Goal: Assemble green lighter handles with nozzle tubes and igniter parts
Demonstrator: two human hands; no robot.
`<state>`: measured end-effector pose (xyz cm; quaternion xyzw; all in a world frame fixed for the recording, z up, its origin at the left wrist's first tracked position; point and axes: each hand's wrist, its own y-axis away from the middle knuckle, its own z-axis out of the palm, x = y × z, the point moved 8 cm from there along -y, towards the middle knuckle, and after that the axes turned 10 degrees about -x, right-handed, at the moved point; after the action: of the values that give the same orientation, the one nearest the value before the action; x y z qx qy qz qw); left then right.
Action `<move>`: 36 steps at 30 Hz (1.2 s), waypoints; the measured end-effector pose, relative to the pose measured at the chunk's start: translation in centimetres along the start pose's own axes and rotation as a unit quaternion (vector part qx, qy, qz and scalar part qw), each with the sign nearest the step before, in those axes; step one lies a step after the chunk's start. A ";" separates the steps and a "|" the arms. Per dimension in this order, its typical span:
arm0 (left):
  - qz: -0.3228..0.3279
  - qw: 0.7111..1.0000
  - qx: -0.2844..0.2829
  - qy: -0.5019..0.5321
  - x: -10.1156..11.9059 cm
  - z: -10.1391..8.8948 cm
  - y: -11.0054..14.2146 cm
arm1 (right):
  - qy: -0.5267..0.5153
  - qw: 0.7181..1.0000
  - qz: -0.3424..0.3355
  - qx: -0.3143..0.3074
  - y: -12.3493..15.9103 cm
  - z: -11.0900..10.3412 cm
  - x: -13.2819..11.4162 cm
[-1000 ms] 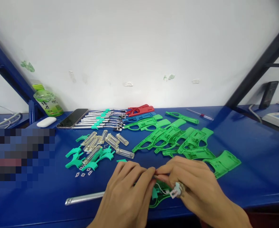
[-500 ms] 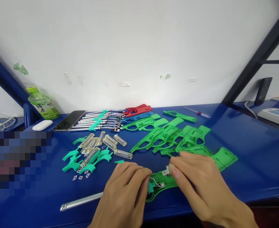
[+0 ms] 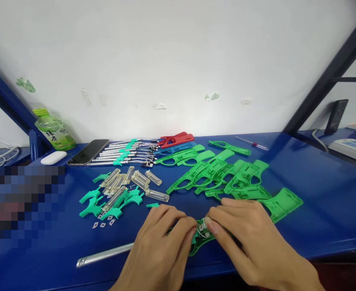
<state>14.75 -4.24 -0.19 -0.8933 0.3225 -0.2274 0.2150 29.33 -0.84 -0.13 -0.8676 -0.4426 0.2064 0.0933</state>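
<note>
Near the table's front edge my left hand [image 3: 162, 246] is closed around a green gun-shaped casing half [image 3: 197, 247], with a silver metal tube [image 3: 105, 255] sticking out to the left. Inside the casing lie a thin white wire and a piece of teal plastic, partly covered by my fingers. My right hand [image 3: 250, 238] pinches a small white part [image 3: 203, 223] over the open casing, close to my left fingertips. A green grip end [image 3: 285, 202] shows beyond my right hand; whether it belongs to the held casing I cannot tell.
Several green casing halves [image 3: 214, 171] lie behind my hands, with red [image 3: 178, 139] and blue ones. Wired metal tubes [image 3: 117, 153], clear lighter bodies [image 3: 156, 196], teal triggers [image 3: 91, 208] and small white pieces [image 3: 103, 225] lie left. A phone [image 3: 89, 152], bottle [image 3: 53, 131] and screwdriver [image 3: 252, 143] stand or lie farther back.
My right hand has moved left with the small white part, bringing it down to the casing beside my left fingers. My left hand stays nearly in place.
</note>
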 end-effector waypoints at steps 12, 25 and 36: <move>0.009 1.000 -0.004 -0.012 0.3 0.1 -0.1 | 0.003 1.000 -0.002 0.006 -0.1 -0.1 0.0; 0.045 0.999 -0.014 -0.027 1.0 0.4 -0.1 | -0.009 1.000 -0.017 -0.005 0.1 0.0 0.0; 0.044 0.999 -0.001 -0.015 1.1 0.1 -0.2 | 0.009 0.999 -0.034 0.005 0.3 0.0 0.0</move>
<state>15.64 -4.88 0.13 -0.8816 0.3589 -0.2042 0.2285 29.52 -0.99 -0.22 -0.8534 -0.4699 0.1976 0.1087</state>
